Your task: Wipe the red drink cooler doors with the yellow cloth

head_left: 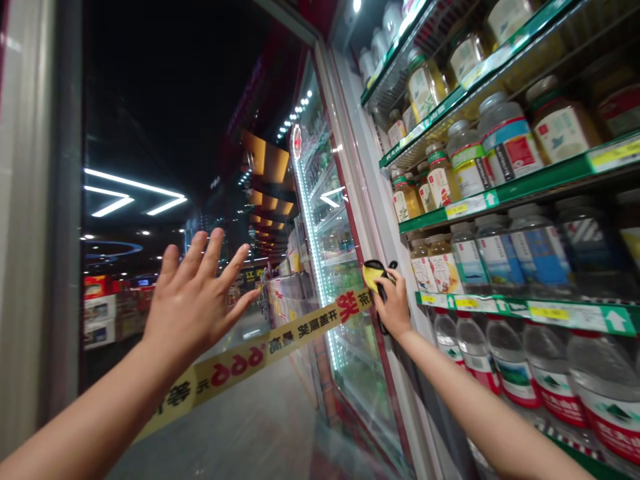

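Observation:
The glass door of a drinks cooler stands open in front of me, seen from its inner side. Fingers spread wide, my left hand is held up at the glass; I cannot tell if it touches. My right hand grips a yellow cloth with black edging, close to the door's right edge. Part of the cloth is hidden behind the fingers. Across the pane runs a yellow strip sticker whose printing reads reversed, just below both hands.
Shelves with green price rails fill the right side, holding juice bottles and water bottles. A metal door frame stands at left. Through the glass show another lit cooler, stacked boxes and a grey floor.

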{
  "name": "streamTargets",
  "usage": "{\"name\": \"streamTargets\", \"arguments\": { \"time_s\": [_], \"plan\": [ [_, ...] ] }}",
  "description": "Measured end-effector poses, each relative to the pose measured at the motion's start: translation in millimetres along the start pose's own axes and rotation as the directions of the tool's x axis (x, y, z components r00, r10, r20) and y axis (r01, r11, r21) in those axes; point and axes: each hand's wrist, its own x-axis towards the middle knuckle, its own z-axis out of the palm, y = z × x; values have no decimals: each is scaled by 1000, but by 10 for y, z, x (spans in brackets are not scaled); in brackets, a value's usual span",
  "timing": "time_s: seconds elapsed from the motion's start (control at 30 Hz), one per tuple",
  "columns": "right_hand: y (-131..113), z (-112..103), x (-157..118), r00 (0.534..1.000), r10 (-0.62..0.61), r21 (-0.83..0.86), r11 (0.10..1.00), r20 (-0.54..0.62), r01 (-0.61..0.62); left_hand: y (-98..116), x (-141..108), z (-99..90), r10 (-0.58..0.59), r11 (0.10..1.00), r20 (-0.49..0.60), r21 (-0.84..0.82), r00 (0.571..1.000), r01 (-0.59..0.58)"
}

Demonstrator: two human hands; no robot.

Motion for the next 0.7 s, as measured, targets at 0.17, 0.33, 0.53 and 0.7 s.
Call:
{"name": "streamTargets", "arguments": {
  "time_s": [0.17, 0.33, 0.53, 0.7],
  "plan": [
    [-333, 414, 1183, 999, 44, 97, 994, -1, -43, 27, 1, -36, -31, 999, 13, 16, 999, 31],
    [-309, 477, 560, 991, -38, -23, 999, 125, 42, 61, 9, -70, -42, 999, 31, 12, 999, 42],
    [-282, 484, 542, 996, 17, 12, 1000, 85, -18, 89, 13, -127, -59, 998, 74, -12, 995, 60],
    [-893, 682, 1234, 999, 33, 121, 992, 9, -34, 67, 1, -108, -73, 997, 106, -5, 992, 74]
  ]
}}
